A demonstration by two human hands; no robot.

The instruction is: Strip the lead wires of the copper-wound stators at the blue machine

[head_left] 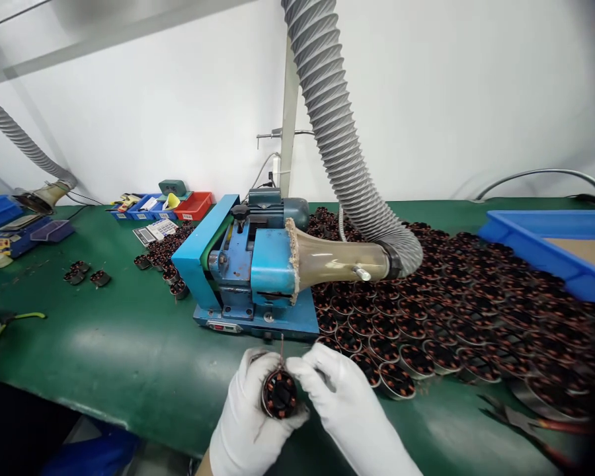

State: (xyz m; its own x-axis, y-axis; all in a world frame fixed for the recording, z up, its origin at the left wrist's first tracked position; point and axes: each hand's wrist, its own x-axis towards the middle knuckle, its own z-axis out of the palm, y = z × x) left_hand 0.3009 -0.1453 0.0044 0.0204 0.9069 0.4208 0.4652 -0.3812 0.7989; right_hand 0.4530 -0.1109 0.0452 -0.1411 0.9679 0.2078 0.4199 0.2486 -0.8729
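Note:
Both my hands wear white gloves and meet at the table's near edge. My left hand (242,416) is wrapped around a round motor stator (279,395) with copper windings, its face toward me. My right hand (342,396) pinches a thin wire lead (282,347) that sticks up from the stator's top. Just beyond them stands a blue bench machine (248,271) with a clear funnel (334,261) joined to a grey ribbed hose (337,125).
Several rows of stators (426,330) cover the green table (119,344) to the right, with more left of the machine (161,254). A blue tray (550,248) sits far right, small bins (178,205) at the back, pliers (520,416) near right, green-handled cutters (10,320) far left.

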